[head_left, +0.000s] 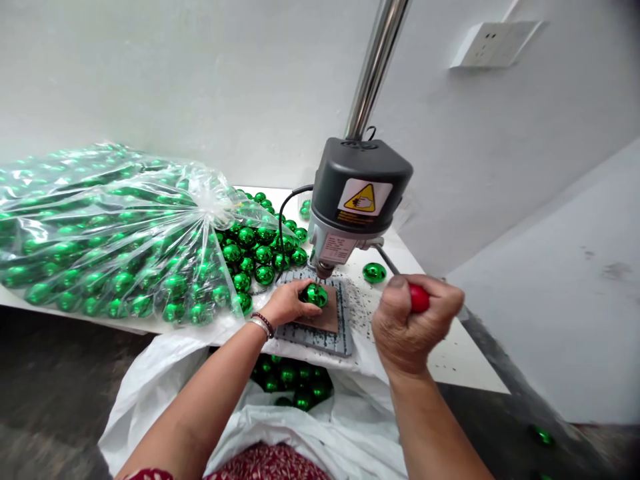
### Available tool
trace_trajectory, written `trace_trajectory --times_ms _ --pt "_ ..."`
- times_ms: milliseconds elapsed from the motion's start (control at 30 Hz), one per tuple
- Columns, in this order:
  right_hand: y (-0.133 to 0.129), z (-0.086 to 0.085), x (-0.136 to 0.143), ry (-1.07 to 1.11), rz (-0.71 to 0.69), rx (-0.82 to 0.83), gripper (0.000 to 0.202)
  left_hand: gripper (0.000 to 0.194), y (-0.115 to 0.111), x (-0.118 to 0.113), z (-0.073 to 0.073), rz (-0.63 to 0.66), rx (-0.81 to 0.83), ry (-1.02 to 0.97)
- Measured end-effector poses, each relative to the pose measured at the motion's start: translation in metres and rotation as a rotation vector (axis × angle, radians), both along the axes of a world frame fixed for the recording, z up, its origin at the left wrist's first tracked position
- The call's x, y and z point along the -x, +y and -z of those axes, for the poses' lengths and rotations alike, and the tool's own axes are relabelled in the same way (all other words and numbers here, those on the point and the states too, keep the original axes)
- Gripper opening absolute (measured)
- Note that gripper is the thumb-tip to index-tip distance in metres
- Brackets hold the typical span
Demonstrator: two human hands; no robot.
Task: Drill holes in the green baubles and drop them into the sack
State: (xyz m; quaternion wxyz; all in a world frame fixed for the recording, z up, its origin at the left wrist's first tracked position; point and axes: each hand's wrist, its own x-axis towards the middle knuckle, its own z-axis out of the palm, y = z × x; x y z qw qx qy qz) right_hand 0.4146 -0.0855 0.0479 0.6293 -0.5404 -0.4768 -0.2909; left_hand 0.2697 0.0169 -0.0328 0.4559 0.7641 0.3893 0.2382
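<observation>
In the head view, the person's left forearm enters from the lower left and runs up and inward, bracelets [263,325] circling the wrist. The left hand [287,303] lies low over the drill press's grey base [344,337], back of the hand uppermost. Its fingers and thumb are closed about the sides of a shiny green ball [317,297], thumb to the near side. This ball sits over a brown board [325,320], directly beneath the chuck [325,270]; the bit reaches its top, but whether it has entered cannot be told.

The right forearm rises from the lower right, leaning inward. The right hand [415,323] is raised higher than the left and formed into a fist, fingers wrapped around the red knob [419,299] of the feed lever, the knob showing beside the thumb.

A further green ornament [374,273] lies on the white table [470,363] beyond the right fist. Loose balls [263,255] and a filled clear bag [125,247] stand left of the press.
</observation>
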Motion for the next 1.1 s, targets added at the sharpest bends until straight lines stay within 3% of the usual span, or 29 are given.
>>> trace_trajectory --times_ms 100,167,267,367,467,667,767,867,933,1033,1100 --pt "-0.002 0.008 0.000 -0.003 -0.023 0.019 0.012 0.058 0.000 0.000 0.000 0.000 0.000 0.009" --pt "0.001 0.000 -0.002 0.021 -0.013 0.013 0.014 0.056 -0.001 0.000 -0.002 -0.003 -0.006 0.016" --pt "0.011 -0.035 -0.009 0.084 0.000 0.057 0.019 0.050 -0.007 0.000 -0.007 -0.024 -0.038 0.022" --pt "0.021 -0.075 -0.017 0.239 -0.068 0.280 0.023 0.050 -0.017 0.003 -0.012 -0.046 -0.063 -0.012" --pt "0.025 -0.095 -0.018 0.321 -0.088 0.353 0.021 0.054 -0.030 0.016 -0.016 -0.031 -0.050 -0.064" --pt "0.026 -0.094 -0.011 0.385 -0.047 0.353 0.015 0.063 -0.051 0.060 -0.025 0.118 0.025 0.058" --pt "0.028 -0.092 -0.011 0.373 -0.046 0.331 0.014 0.062 -0.048 0.075 -0.029 0.036 -0.017 0.126" --pt "0.028 -0.089 -0.012 0.368 -0.053 0.292 0.015 0.041 -0.031 0.077 -0.032 -0.200 -0.194 0.273" --pt "0.028 -0.087 -0.013 0.363 -0.064 0.274 0.016 0.039 -0.015 0.073 -0.035 -0.322 -0.346 0.419" --pt "0.027 -0.085 -0.014 0.357 -0.069 0.261 0.018 0.043 0.009 0.063 -0.038 -0.351 -0.467 0.666" --pt "0.026 -0.085 -0.014 0.350 -0.074 0.258 0.019 0.043 0.021 0.057 -0.037 -0.297 -0.485 0.794"
